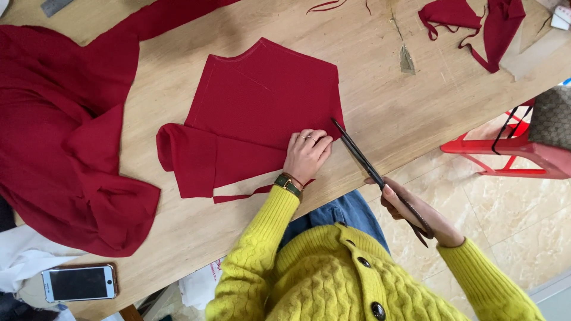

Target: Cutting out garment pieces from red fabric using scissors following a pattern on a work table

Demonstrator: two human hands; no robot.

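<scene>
Head view looking straight down on a pale wooden bench [410,113] running diagonally across the frame, with a glossy beige tiled floor [511,220] showing beyond its edge on the right. Standing on that floor, a red plastic stool [523,151] with a dark patterned bag [552,116] resting on it. Lying flat in the middle of the bench, a cut red fabric panel [262,101] with an angled top edge, its lower left part folded over and a thin strip trailing near the bench edge. Spreading over the left of the bench, a large heap of red cloth [59,137]. Sitting near the top right, red scraps [470,24] with thin ties. Lying at the lower left corner, a white phone [79,283] face up, beside white cloth.

Reaching forward from a yellow cable-knit sleeve, the left hand [306,154], palm down, wearing a green-strapped watch at the wrist and rings. Fingers [318,142] lying pressed together and slightly curled, pinning the panel's lower right edge to the bench.

Hanging off the bench edge over the floor, the right hand [410,208], wrist bent back toward the body. Fingers wrapped through the handles of long dark scissors [369,163], gripping them. Blades looking closed or nearly so, tip pointing up-left and just touching the panel's right corner, close beside the left hand's fingertips.
</scene>
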